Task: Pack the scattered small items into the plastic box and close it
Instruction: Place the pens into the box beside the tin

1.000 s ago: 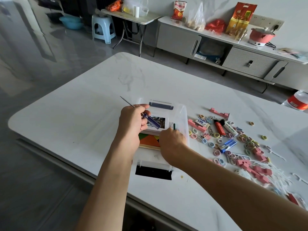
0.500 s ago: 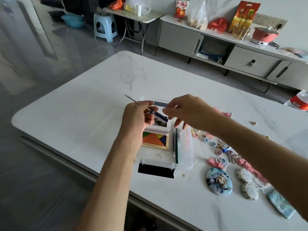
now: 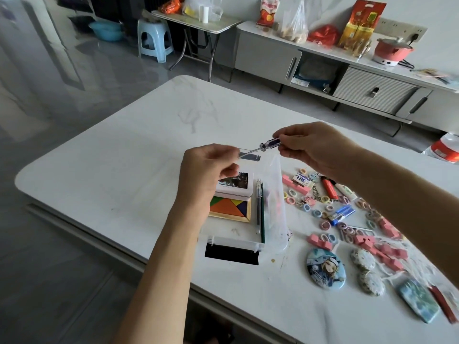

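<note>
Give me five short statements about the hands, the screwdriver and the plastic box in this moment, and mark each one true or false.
1. The right hand holds the screwdriver by its clear handle. True.
2. The screwdriver lies flat on the table. False: it is held in the air above the plastic box, the left hand at its shaft end.
3. The plastic box is shut. False: it is open, and its contents show from above.
4. A coloured tangram puzzle lies inside the box, partly under a white tin. True.
5. The round badge is already packed in the box. False: it lies on the table, right of the box's near end.
</note>
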`<action>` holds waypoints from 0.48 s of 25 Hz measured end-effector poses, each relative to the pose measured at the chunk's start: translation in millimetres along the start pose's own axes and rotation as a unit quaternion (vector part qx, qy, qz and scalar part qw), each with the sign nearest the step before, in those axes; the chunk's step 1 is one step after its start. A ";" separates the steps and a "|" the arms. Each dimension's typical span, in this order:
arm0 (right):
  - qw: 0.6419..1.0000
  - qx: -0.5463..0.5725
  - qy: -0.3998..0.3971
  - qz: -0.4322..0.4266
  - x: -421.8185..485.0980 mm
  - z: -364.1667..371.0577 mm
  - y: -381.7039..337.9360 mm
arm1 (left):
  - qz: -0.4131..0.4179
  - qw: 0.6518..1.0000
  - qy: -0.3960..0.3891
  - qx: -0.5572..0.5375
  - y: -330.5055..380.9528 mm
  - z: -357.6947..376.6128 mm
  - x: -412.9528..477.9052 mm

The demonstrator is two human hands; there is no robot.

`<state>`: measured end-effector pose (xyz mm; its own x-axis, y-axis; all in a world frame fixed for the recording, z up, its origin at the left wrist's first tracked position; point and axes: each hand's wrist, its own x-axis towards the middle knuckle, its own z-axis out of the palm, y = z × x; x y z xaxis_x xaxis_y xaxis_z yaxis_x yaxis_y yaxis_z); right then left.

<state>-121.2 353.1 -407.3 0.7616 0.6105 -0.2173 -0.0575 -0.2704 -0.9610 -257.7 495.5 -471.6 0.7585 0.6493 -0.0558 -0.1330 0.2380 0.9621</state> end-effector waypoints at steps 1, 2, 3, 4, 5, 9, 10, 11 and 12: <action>1.000 -0.015 -0.001 -0.010 -0.3 3.3 -0.9 | 0.001 0.999 -0.020 0.050 -1.3 2.3 -1.8; 0.999 -0.024 0.007 -0.022 -0.2 7.8 -1.2 | -0.004 0.995 -0.043 0.092 -1.9 4.9 -3.7; 0.999 -0.021 0.027 -0.031 1.0 12.9 -0.1 | -0.010 0.990 -0.062 0.124 -2.4 7.1 -5.2; 0.998 0.000 0.053 -0.028 1.8 18.7 1.8 | -0.015 0.987 -0.068 0.147 -2.9 8.7 -5.8; 0.997 0.032 0.073 -0.010 1.6 25.0 5.4 | -0.018 0.984 -0.061 0.164 -3.5 9.7 -5.6; 0.994 0.028 0.033 0.102 -9.2 47.0 24.4 | -0.022 0.972 -0.058 0.226 -4.6 11.9 -6.6; 0.994 0.000 0.027 0.108 -9.5 48.8 25.1 | -0.021 0.969 -0.077 0.233 -4.3 12.1 -7.5; 0.993 -0.026 0.032 0.108 -7.7 48.4 24.1 | -0.016 0.966 -0.091 0.242 -4.1 12.1 -8.4; 0.992 -0.055 0.043 0.106 -4.2 45.9 21.5 | -0.003 0.959 -0.092 0.268 -4.3 11.2 -8.6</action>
<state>-155.2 378.8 -434.8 0.7920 0.4668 -0.3934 -0.1554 -0.4691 -0.8694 -256.5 480.9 -472.3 0.8649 0.4982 -0.0612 0.1812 -0.1962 0.9637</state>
